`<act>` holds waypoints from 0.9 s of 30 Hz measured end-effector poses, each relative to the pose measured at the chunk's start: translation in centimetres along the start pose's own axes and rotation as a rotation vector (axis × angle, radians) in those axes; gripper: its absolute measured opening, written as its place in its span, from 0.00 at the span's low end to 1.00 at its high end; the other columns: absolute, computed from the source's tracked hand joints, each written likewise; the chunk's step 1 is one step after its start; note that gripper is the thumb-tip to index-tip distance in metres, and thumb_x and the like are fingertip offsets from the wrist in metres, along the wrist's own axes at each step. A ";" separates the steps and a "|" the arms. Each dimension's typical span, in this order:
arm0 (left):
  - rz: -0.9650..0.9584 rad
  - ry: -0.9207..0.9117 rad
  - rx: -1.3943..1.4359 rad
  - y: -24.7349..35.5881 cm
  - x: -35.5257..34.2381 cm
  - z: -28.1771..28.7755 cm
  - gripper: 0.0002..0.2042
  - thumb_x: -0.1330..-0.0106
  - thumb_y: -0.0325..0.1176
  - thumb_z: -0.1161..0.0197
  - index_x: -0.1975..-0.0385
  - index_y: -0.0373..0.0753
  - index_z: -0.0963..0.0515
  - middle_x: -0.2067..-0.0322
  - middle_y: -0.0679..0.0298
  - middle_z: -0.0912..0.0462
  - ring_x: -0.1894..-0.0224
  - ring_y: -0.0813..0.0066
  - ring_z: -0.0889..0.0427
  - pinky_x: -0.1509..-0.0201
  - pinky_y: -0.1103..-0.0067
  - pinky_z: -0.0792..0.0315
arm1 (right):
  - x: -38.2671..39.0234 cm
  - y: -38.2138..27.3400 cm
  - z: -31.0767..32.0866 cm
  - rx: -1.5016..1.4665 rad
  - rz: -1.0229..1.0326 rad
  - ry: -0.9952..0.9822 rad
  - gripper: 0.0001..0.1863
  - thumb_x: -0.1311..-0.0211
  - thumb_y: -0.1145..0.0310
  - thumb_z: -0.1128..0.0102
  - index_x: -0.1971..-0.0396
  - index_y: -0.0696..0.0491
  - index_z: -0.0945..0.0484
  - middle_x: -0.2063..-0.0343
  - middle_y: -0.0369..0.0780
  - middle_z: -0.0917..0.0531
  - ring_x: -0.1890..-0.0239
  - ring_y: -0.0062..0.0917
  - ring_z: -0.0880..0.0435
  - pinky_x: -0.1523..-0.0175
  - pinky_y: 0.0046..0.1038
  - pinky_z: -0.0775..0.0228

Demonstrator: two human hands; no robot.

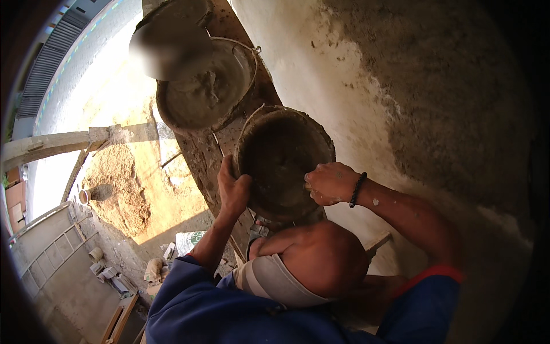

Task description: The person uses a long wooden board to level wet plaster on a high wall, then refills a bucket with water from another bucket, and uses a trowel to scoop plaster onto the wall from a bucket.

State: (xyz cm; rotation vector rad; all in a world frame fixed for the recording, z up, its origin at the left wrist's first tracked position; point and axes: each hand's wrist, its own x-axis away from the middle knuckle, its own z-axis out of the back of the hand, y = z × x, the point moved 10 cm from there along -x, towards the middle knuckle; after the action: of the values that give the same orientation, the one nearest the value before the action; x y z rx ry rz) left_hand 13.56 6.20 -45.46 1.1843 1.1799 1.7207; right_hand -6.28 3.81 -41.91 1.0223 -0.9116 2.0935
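In front of me a round, mud-caked bucket [243, 146] stands on a plank, with dark wet mortar [281, 155] inside. My left hand [234, 189] grips its left rim, thumb over the edge and fingers outside. Over the right side of the same bucket, my right hand [333, 183] is closed in a fist. A small yellowish end of a handle shows at its fingers; the rest of that tool is hidden in the shaded bucket. Dried grey splashes mark the right hand and forearm.
A second bucket [162, 109] of grey mortar stands farther along the plank [197, 155], partly behind a blurred shape. A partly plastered wall [366, 92] rises on the right. Far below at left lie a sand heap [117, 183], a ladder [54, 255] and blocks.
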 end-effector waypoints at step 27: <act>-0.008 0.014 -0.034 1.4 0.1 0.0 0.29 0.56 0.27 0.47 0.49 0.22 0.32 0.58 0.47 0.22 0.53 0.62 0.23 0.45 0.72 0.31 | 1.6 0.0 0.8 0.251 -0.050 0.601 0.07 0.44 0.72 0.49 0.70 0.55 0.23 0.74 0.45 0.17 0.68 0.35 0.15 0.65 0.34 0.22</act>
State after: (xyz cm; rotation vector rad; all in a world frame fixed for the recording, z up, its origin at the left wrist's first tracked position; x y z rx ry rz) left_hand 13.45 5.82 -44.09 1.1471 1.1585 1.7387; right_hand -6.75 3.56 -40.24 0.4617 -0.3259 2.3115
